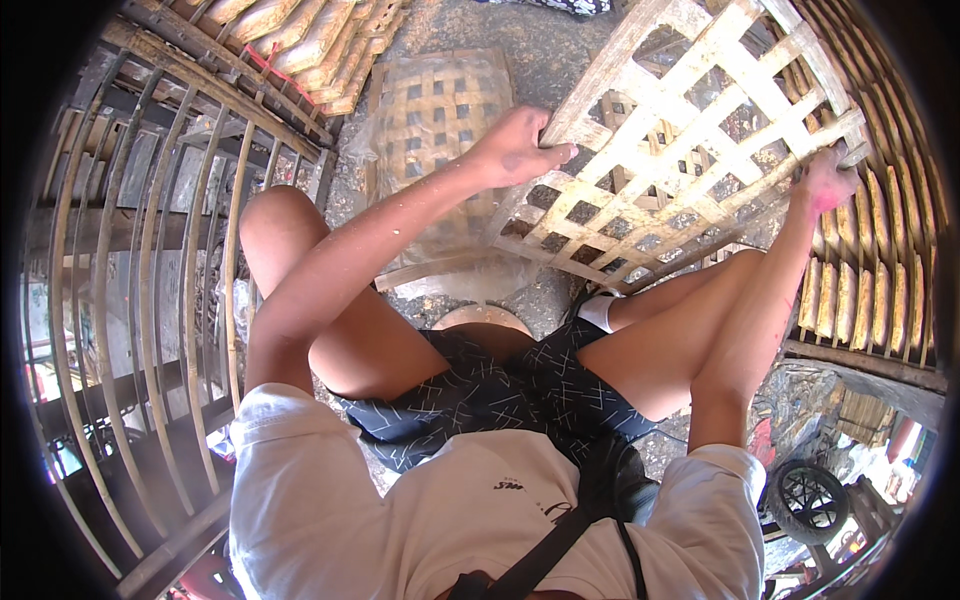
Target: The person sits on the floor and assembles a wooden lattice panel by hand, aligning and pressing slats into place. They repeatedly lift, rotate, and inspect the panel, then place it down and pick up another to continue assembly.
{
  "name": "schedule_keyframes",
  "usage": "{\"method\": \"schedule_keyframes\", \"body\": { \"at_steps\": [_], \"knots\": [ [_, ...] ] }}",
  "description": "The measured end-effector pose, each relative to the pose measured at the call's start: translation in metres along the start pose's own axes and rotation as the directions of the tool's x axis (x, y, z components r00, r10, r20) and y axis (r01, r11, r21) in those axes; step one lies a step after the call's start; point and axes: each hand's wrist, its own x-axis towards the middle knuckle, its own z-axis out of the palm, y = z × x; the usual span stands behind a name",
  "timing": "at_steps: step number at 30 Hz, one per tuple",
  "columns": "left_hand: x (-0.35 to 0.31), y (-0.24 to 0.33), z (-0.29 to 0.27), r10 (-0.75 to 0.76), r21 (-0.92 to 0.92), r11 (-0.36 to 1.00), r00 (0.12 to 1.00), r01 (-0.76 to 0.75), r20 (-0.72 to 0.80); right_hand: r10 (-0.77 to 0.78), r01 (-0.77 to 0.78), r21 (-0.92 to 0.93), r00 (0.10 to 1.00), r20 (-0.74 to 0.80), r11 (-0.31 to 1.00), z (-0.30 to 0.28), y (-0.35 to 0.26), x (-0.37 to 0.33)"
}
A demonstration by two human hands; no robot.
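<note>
A woven bamboo lattice tray [655,118] is held up at a tilt in front of me, to the right. My left hand [520,150] is closed on its left edge, the thumb lying on the near side. At the far right corner my right hand [828,182] grips the frame, its fingers partly hidden behind the rail. Through the gaps, more lattice shows behind or beneath this tray. On the ground left of it lies another lattice tray [440,110] with clear plastic film over it, close below my left forearm.
Stacked slatted racks [880,200] stand along the right. More pale stacked trays [310,45] are at the upper left, above a bamboo-slat fence [150,230]. A round stool edge [485,318] shows between my legs. A black wheel [808,502] is at the lower right.
</note>
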Motion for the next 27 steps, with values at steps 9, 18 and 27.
{"method": "schedule_keyframes", "body": {
  "at_steps": [9, 18, 27],
  "knots": [
    [0.002, -0.016, 0.0, 0.02, -0.018, 1.0, 1.0, -0.02, 0.018, -0.012, 0.012, -0.002, 1.0, -0.017, 1.0, -0.007, -0.006, -0.006],
    [-0.016, -0.009, -0.007, 0.441, 0.151, 0.889, 0.897, -0.433, -0.023, 0.09, -0.091, -0.015, 0.995, -0.031, 0.996, -0.018, -0.002, 0.003],
    [-0.018, -0.006, 0.007, 0.535, 0.334, 0.812, 0.838, -0.478, -0.102, 0.094, -0.094, -0.009, 0.995, -0.019, 0.995, -0.011, 0.012, 0.014]
  ]
}}
